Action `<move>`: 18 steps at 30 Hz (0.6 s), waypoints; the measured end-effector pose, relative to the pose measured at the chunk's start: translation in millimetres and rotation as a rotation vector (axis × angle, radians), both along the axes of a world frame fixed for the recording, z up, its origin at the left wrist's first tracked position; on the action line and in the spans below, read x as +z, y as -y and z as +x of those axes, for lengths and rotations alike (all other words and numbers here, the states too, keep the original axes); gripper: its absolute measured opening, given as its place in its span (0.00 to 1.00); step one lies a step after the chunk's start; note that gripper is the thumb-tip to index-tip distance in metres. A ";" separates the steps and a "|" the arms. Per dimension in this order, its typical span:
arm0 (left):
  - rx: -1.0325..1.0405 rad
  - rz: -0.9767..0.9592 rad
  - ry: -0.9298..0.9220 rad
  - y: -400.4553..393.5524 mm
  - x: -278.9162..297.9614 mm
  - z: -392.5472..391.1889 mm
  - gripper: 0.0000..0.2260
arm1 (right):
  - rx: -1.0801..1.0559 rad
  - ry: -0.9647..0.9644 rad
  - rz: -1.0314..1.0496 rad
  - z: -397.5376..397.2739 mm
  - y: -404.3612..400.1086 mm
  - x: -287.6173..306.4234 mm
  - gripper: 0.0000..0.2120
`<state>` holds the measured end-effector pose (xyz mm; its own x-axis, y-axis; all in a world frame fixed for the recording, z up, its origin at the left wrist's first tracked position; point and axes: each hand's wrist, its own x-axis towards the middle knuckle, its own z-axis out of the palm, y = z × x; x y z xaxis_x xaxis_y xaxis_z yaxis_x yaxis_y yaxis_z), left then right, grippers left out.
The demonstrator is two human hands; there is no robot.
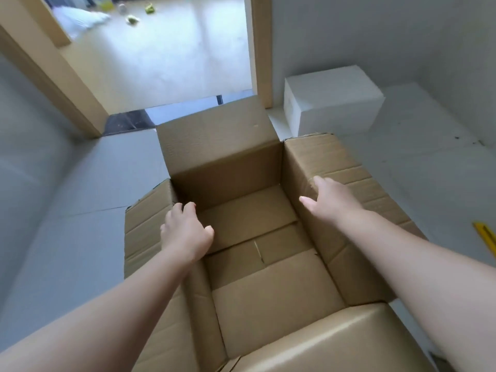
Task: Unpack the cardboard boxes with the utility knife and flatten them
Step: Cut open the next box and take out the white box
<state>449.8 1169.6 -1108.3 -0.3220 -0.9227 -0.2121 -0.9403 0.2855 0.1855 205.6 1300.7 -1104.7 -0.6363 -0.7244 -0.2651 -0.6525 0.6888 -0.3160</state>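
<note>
A large brown cardboard box (241, 173) stands open on the floor in front of me, all its top flaps spread outward and nothing visible inside. My left hand (185, 232) rests on the left rim, fingers curled over the fold of the left flap. My right hand (327, 200) lies flat with fingers apart on the right flap, pressing it outward. A yellow tool (487, 236), probably the utility knife, lies on the floor at the right edge, only partly in view.
A white foam box (330, 103) stands on the floor behind the right flap, against the wall. A doorway with a wooden frame (259, 49) opens straight ahead onto a lighter floor with small scattered items. Grey floor runs along both sides of the box.
</note>
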 end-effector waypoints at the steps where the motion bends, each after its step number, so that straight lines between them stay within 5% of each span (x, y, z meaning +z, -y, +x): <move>1: 0.021 0.007 0.013 3.4 -7.4 5.6 0.30 | 0.026 -0.050 0.026 -0.8 4.5 -9.6 0.26; 6: 0.242 0.170 -0.087 1.5 -29.1 31.9 0.39 | 0.001 -0.061 0.125 -9.7 3.6 -37.1 0.36; 11: 0.302 0.274 -0.056 -14.7 -31.7 46.9 0.16 | -0.048 -0.040 0.149 -0.3 -25.4 -37.9 0.39; 18: 0.199 0.219 -0.257 13.1 -28.6 67.8 0.14 | -0.059 -0.046 0.088 28.3 -30.4 -31.4 0.24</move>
<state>517.7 1156.5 -1136.9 -0.2092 -0.9145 -0.3464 -0.8884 0.0297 0.4581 233.9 1331.2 -1136.1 -0.6901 -0.6607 -0.2952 -0.6225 0.7500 -0.2233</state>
